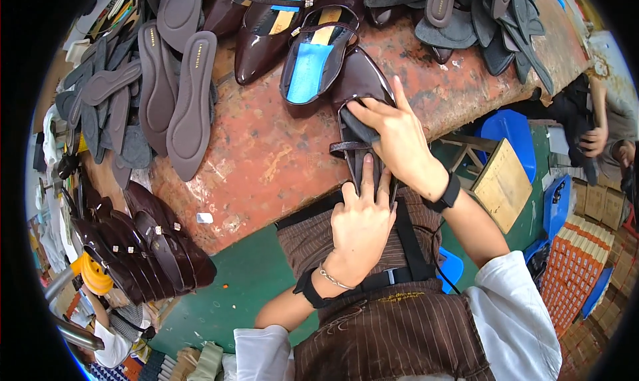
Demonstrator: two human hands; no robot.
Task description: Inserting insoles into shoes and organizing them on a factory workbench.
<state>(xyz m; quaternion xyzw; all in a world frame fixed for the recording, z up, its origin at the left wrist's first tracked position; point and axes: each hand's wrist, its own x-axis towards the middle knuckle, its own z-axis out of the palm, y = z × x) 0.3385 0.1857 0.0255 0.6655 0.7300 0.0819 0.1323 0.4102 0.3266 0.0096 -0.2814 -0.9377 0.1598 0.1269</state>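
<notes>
A dark burgundy patent pointed flat shoe (360, 73) lies toe-away at the table's front edge. My right hand (407, 143) grips its front: the thumb reaches in at the toe opening, one finger stretches along the outside, and the other fingers are mostly hidden. Beneath that hand a dark grey insole (360, 129) shows inside the shoe. My left hand (363, 231) lies over the heel end, fingers spread and pressing flat on the insole; its thumb cannot be seen. A thin strap (349, 146) crosses the shoe between my hands.
Finished-looking burgundy shoes (265, 40) with blue patches inside stand just beyond. Loose insoles (191, 105) pile up on the left, and more insoles (502, 25) at the far right. Several shoes (156, 241) stand in a row at lower left. A wooden stool (504, 185) stands right.
</notes>
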